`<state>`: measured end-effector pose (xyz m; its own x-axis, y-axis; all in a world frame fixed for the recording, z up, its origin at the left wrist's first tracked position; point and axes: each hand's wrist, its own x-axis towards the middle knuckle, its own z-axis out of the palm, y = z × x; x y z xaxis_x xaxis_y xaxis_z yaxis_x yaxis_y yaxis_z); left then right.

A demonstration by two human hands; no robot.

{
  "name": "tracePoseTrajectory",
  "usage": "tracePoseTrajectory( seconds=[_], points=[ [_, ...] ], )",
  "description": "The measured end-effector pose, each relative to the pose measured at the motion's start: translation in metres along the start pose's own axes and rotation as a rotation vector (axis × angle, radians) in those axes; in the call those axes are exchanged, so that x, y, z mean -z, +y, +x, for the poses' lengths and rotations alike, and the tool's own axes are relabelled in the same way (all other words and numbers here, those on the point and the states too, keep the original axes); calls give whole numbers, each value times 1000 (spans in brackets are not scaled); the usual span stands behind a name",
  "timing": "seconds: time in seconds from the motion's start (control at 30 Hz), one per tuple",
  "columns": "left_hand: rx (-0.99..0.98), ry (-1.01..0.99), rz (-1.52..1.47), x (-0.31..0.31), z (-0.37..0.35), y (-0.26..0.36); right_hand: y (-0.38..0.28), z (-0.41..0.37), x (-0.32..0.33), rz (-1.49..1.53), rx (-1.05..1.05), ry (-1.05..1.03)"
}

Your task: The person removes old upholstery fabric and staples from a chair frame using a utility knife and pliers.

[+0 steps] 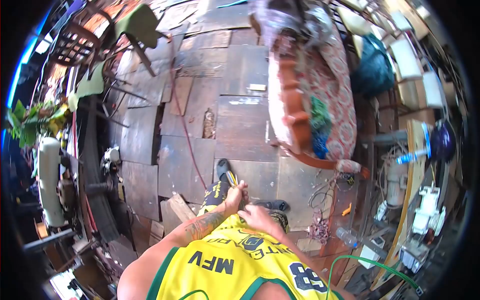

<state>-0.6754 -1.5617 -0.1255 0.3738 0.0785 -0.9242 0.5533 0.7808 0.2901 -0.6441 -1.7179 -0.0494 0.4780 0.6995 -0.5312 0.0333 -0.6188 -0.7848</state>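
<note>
My left hand (234, 196), at the end of a tattooed forearm, is closed around a slim tool with silver and yellow parts (231, 178). It points away from me, toward the floor; its exact kind is too small to make out. Just behind and to the right, my right hand (256, 217) is held close to the left one with its fingers drawn together. Whatever those fingers may hold is hidden. Both hands are in front of the yellow jersey (220, 255), above my dark shoes (223, 169).
Worn wooden boards (245, 120) cover the floor, crossed by a red hose or cord (182, 112). A patterned sofa frame (342, 95) stands ahead right. Chairs (137, 27) stand far left. Cables (325, 192), a plastic bottle (347, 236) and a sewing machine (50, 180) lie around me.
</note>
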Motion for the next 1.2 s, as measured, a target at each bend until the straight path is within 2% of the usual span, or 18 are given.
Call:
tracePoseTrajectory(
  seconds=[0.03, 0.1, 0.17, 0.2, 0.23, 0.3, 0.33, 0.47, 0.63, 0.67, 0.7, 0.83, 0.9, 0.93, 0.97, 1.03, 1.07, 1.2],
  points=[
    [-30, -23, -51, 23, -1, 25, -8, 24, 1, 84, 104, -78],
    [-50, -68, -161, 56, -12, 82, -60, 66, 23, 301, -101, -129],
    [-29, -39, -348, 75, -25, 129, -76, 112, 22, 230, 61, -7],
    [-95, -100, -379, 78, -37, 151, -80, 138, 22, 370, 105, -150],
    [-99, -103, -394, 83, -32, 163, -82, 157, 17, 356, 105, -160],
    [-233, -124, -383, 86, -16, 188, -99, 191, 13, 879, -232, -385],
    [-310, -215, -418, 87, -8, 198, -105, 208, 15, 939, -285, -412],
    [-345, -318, -330, 72, -8, 271, -155, 262, 46, 883, -213, -326],
    [-453, -257, -378, 47, 20, 374, -188, 361, 107, 549, -68, -261],
    [-486, -283, -382, 39, 22, 402, -207, 380, 118, 650, -58, -227],
    [-518, -305, -385, 31, 20, 428, -215, 407, 137, 680, -137, -336],
    [-604, -333, -338, -2, 35, 526, -272, 493, 222, 412, -24, -412],
    [-590, -282, -244, -14, 56, 568, -288, 532, 255, 640, 120, -351],
    [-562, -241, -155, -21, 67, 584, -291, 552, 272, 636, 139, -305],
    [-557, -236, -164, -29, 76, 604, -291, 574, 287, 700, 104, -287],
    [-564, -206, 27, -48, 92, 651, -306, 607, 317, 839, 80, -242],
    [-599, -175, -11, -65, 94, 673, -311, 623, 333, 828, 76, -251],
    [-635, -286, 196, -107, 147, 773, -347, 699, 395, 1129, 183, -221]
  ],
)
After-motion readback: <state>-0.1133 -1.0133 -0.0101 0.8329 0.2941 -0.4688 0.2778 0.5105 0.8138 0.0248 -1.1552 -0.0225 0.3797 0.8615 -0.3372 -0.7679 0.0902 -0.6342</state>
